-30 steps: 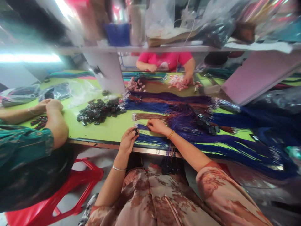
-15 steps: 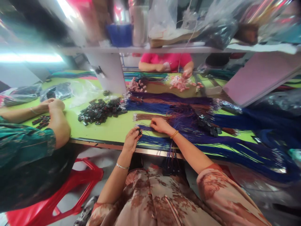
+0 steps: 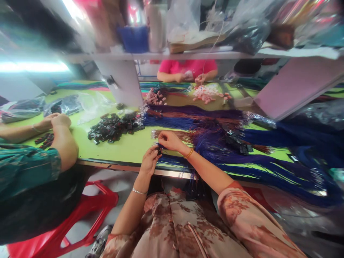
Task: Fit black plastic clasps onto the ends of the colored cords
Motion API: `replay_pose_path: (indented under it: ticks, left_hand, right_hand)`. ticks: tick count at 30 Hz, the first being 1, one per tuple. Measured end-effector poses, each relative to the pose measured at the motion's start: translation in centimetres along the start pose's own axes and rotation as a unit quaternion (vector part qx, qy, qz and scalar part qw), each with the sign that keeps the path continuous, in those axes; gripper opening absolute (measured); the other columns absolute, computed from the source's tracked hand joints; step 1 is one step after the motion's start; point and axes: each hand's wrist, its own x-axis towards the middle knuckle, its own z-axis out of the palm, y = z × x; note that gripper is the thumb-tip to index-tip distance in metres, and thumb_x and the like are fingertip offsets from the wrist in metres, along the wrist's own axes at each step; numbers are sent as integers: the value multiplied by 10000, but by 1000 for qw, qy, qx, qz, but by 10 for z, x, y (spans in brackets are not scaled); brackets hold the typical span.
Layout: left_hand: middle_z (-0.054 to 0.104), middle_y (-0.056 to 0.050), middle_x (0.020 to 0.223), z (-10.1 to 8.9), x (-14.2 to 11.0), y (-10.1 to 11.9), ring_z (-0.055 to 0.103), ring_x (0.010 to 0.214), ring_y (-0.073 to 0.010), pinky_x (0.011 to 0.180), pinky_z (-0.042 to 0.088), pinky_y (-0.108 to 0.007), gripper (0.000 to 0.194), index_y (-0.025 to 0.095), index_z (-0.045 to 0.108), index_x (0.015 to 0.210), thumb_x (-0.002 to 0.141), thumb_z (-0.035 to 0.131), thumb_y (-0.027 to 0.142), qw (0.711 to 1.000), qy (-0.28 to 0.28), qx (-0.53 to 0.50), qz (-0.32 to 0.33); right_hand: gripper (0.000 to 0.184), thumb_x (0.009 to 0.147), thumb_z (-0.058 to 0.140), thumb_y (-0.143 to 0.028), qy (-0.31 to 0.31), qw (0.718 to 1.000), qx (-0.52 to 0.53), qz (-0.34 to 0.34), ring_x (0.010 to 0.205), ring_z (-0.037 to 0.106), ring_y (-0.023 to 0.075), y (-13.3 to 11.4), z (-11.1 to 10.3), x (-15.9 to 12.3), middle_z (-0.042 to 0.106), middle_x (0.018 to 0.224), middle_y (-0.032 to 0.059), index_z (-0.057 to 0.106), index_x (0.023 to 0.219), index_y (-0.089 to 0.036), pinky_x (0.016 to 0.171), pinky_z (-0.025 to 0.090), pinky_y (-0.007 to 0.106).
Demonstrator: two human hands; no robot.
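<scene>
A small black connector housing (image 3: 159, 151) is pinched between the thumb and fingers of my left hand (image 3: 149, 159), just above the table's front edge. Close beside it, to the upper right, the fingers of my right hand (image 3: 170, 140) are pinched together over the wires, seemingly on a thin wire end; the tip is too small to make out. Blue and purple wires (image 3: 209, 138) run rightward from under my right hand. A bundle of brown wires (image 3: 182, 135) with silvery terminals (image 3: 153, 134) lies just behind it. Black housings (image 3: 113, 127) are heaped to the left.
At left a co-worker's hands (image 3: 60, 122) work near a small pile of dark parts (image 3: 45, 139). Across the table another person in pink (image 3: 188, 68) sits behind pink connectors (image 3: 205, 94). A shelf (image 3: 156, 56) spans above. A red stool (image 3: 99, 200) stands below left.
My right hand has moved left, from the wires to right beside the black connector housing. My left hand stays nearly in place. The person across has raised one hand from the pink pile.
</scene>
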Motion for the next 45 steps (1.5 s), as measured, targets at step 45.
replay_pose_path:
  ticks: [45]
  left_hand:
    - [687,-35,871,-6,3,-4,623,740,-98,665,505,-206,242,148,691,887,662,772,185,1000,7,-4,5]
  right_hand:
    - [103,856,511,-214,-100,964,-205,-138,668,502,149,8,11,-33,625,774,61,586,836,-147,614,314,257]
